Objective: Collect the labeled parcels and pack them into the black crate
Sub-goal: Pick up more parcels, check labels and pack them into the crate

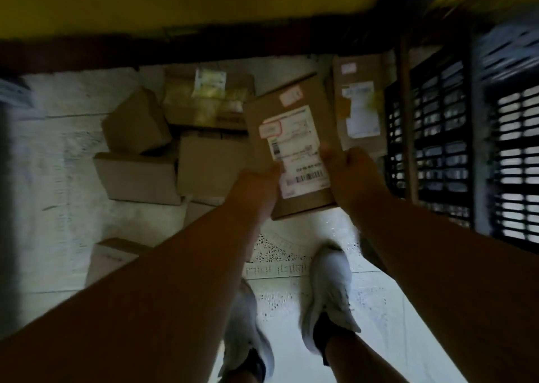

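A flat, rectangular cardboard parcel (291,149) sits in the air between both hands, above the floor and just left of the black crate (455,149); its brown face is matte and carries a large white shipping label (294,149) with barcodes, a red-outlined box and print too smeared to read; the left hand (256,190) grips the lower left edge, its thumb lying over the label's corner, and the right hand (347,175) clasps the lower right edge, fingers curled behind the board and out of sight; the crate is hard black plastic with slatted, grid-like walls, its right side cut off by the frame edge and streaked by motion blur, so its inside is hard to make out; a second labelled parcel (360,108) stands just beside the crate's left wall, partly hidden behind the held one; further left, a loose heap of plain brown boxes (175,149) lies on the pale, scuffed floor (52,178), one of them wrapped in glossy tape with a yellowish label; two light grey shoes (329,292) show below the forearms; a yellow band (175,0) runs along the top, blurred beyond telling.
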A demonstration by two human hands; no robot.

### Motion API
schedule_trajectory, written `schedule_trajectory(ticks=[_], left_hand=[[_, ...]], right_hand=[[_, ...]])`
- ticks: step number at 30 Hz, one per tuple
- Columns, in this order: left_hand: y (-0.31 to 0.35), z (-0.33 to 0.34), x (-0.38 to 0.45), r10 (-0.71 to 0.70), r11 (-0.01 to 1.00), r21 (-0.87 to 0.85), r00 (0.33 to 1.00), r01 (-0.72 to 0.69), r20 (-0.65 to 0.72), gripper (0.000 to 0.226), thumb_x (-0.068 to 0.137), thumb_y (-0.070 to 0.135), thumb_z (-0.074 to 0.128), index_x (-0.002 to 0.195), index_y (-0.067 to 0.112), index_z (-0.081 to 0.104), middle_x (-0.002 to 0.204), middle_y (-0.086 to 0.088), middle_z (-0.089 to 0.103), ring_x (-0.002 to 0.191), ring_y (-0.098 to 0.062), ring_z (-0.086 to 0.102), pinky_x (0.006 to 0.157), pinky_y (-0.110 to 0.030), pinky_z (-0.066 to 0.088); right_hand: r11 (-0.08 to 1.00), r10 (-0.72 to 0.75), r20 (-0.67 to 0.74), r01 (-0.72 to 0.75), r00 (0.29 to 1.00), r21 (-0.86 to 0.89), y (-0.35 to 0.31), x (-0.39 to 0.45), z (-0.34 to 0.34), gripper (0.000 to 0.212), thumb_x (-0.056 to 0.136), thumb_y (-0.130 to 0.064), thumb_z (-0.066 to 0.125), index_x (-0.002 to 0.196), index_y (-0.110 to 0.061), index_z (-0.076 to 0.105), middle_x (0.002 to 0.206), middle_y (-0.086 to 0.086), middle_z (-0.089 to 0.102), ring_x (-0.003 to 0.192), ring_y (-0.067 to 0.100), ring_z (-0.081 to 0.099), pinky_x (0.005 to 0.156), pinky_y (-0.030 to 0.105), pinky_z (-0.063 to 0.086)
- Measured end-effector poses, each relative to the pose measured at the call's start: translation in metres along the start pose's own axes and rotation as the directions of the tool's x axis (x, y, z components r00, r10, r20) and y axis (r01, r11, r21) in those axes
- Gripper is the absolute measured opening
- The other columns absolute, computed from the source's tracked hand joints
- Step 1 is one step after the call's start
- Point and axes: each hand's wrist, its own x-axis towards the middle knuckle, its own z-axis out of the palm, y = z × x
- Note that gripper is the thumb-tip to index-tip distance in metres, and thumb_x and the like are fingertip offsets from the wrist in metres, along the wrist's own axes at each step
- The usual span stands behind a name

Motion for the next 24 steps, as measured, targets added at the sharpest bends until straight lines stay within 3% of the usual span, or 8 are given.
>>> schedule_trajectory(ticks=[3,7,11,14,16,19,22,24], left_hand=[[0.044,-0.047,-0.082,0.090,0.962,-0.257,0.996,-0.088,-0.002,0.044,0.082,0.064,0.058,0.096,0.024,0.073,0.107,-0.005,0.075,0.100,-0.029,0.071,0.089,-0.052,0.055],[0.115,-0.103,-0.225,0.174,0.822,-0.523,0.974,-0.225,-0.145,0.045,0.080,0.057,0.070,0.116,0.029,0.067,0.107,-0.005,0.075,0.093,-0.030,0.074,0.082,-0.056,0.056],[0.181,-0.164,-0.369,0.335,0.788,-0.385,0.858,-0.481,-0.389,0.040,0.080,0.063,0.063,0.102,0.029,0.068,0.093,0.003,0.077,0.081,-0.021,0.075,0.076,-0.049,0.060],[0.216,-0.206,-0.471,0.498,0.736,-0.213,0.727,-0.642,-0.473,0.044,0.087,0.060,0.058,0.112,0.024,0.067,0.095,0.003,0.076,0.082,-0.014,0.074,0.074,-0.038,0.061],[0.225,-0.229,-0.526,0.591,0.701,-0.088,0.646,-0.707,-0.482,0.043,0.092,0.057,0.053,0.115,0.023,0.066,0.095,0.005,0.075,0.081,-0.011,0.072,0.071,-0.033,0.060],[0.221,-0.253,-0.587,0.688,0.625,0.005,0.548,-0.781,-0.476,0.034,0.092,0.056,0.052,0.107,0.029,0.064,0.093,0.007,0.074,0.080,-0.011,0.072,0.068,-0.033,0.060],[0.206,-0.272,-0.627,0.711,0.573,-0.020,0.509,-0.820,-0.485,0.020,0.091,0.053,0.053,0.093,0.035,0.062,0.085,0.012,0.072,0.071,-0.002,0.071,0.060,-0.023,0.057],[0.199,-0.283,-0.650,0.723,0.543,-0.047,0.495,-0.838,-0.482,0.018,0.088,0.054,0.058,0.093,0.038,0.063,0.089,0.010,0.075,0.079,-0.007,0.072,0.071,-0.034,0.060]], right_hand=[[0.987,-0.160,0.044,0.160,0.986,0.018,-0.073,-0.078,-0.038,0.056,0.088,-0.074,0.043,0.100,-0.020,0.055,0.093,0.002,0.067,0.084,0.021,0.067,0.075,0.046,0.060],[0.932,-0.362,0.042,0.361,0.931,0.023,-0.179,-0.197,-0.085,0.059,0.084,-0.074,0.037,0.097,-0.020,0.055,0.085,-0.004,0.065,0.078,0.014,0.065,0.066,0.034,0.055],[0.844,-0.535,-0.004,0.535,0.845,0.036,-0.290,-0.318,-0.142,0.039,0.095,-0.059,0.042,0.088,-0.022,0.050,0.076,-0.007,0.060,0.068,0.005,0.058,0.055,0.028,0.044],[0.760,-0.649,-0.059,0.649,0.758,-0.020,-0.362,-0.406,-0.182,0.037,0.096,-0.057,0.046,0.096,-0.021,0.051,0.078,-0.006,0.060,0.071,0.013,0.060,0.059,0.034,0.049],[0.723,-0.688,-0.082,0.691,0.721,0.010,-0.398,-0.458,-0.203,0.038,0.095,-0.058,0.048,0.098,-0.020,0.052,0.082,-0.006,0.063,0.075,0.015,0.064,0.065,0.038,0.054],[0.668,-0.725,-0.143,0.738,0.674,0.093,-0.427,-0.516,-0.220,0.037,0.095,-0.057,0.051,0.083,-0.022,0.049,0.077,-0.007,0.063,0.068,0.009,0.061,0.057,0.032,0.046],[0.586,-0.773,-0.174,0.792,0.610,0.172,-0.434,-0.560,-0.221,0.035,0.093,-0.057,0.055,0.085,-0.022,0.053,0.081,-0.006,0.069,0.067,0.004,0.065,0.055,0.025,0.051],[0.527,-0.807,-0.175,0.822,0.564,0.217,-0.433,-0.583,-0.219,0.033,0.094,-0.053,0.055,0.093,-0.020,0.056,0.082,-0.006,0.070,0.066,-0.001,0.067,0.048,0.015,0.049]])
